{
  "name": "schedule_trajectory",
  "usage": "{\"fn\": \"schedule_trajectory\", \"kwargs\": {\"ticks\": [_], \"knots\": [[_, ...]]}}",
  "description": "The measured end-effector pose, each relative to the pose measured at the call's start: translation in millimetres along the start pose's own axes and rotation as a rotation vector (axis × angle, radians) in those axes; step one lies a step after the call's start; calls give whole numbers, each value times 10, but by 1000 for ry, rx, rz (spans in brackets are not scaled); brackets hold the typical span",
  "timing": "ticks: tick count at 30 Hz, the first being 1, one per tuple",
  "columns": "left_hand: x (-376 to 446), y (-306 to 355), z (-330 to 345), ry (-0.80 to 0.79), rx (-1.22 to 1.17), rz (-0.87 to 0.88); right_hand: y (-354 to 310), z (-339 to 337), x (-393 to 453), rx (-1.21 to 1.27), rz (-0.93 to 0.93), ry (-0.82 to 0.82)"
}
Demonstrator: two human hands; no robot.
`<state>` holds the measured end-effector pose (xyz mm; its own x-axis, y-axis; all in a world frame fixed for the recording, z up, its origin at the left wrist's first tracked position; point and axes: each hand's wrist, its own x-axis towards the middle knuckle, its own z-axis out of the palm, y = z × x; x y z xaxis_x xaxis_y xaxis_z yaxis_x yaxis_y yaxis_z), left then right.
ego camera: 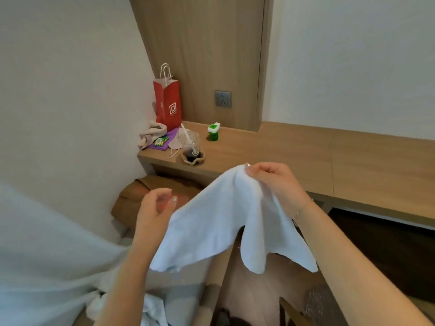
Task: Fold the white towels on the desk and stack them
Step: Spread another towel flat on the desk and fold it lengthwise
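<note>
Nearest the camera: a large blurred pale cloth fills the lower left, with more crumpled white towels below the forearms at the bottom edge.

White towel is held up in the air in front of the desk, not resting on it. Right hand pinches the towel's top corner between thumb and fingertips; cloth drapes down from that point and over the wrist. A thin bracelet sits on the right wrist. Left hand is at the towel's left edge, fingers curled; motion blur there, so cannot tell whether it actually grips the cloth. Hands are apart, the right one higher.

Desk, far left corner: red paper bag upright against the wood panel, beige cloth just beside it, a purple sheet with a small green item on it. Clear plastic cup with dark drink and straw stands near the front edge. Green and white small bottle stands to its right. Wall socket above the desk.
</note>
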<state>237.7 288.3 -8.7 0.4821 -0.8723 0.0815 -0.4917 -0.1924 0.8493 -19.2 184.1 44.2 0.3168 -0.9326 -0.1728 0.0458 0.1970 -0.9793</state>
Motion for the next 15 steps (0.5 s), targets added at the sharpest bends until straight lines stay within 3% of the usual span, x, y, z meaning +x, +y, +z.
{"fn": "schedule_trajectory", "kwargs": {"ticks": [7, 15], "knots": [[236, 386, 894, -631, -74, 56, -273, -260, 622, -67, 78, 151], [889, 305, 1408, -558, -169, -109, -699, -531, 1335, 318, 32, 341]]}}
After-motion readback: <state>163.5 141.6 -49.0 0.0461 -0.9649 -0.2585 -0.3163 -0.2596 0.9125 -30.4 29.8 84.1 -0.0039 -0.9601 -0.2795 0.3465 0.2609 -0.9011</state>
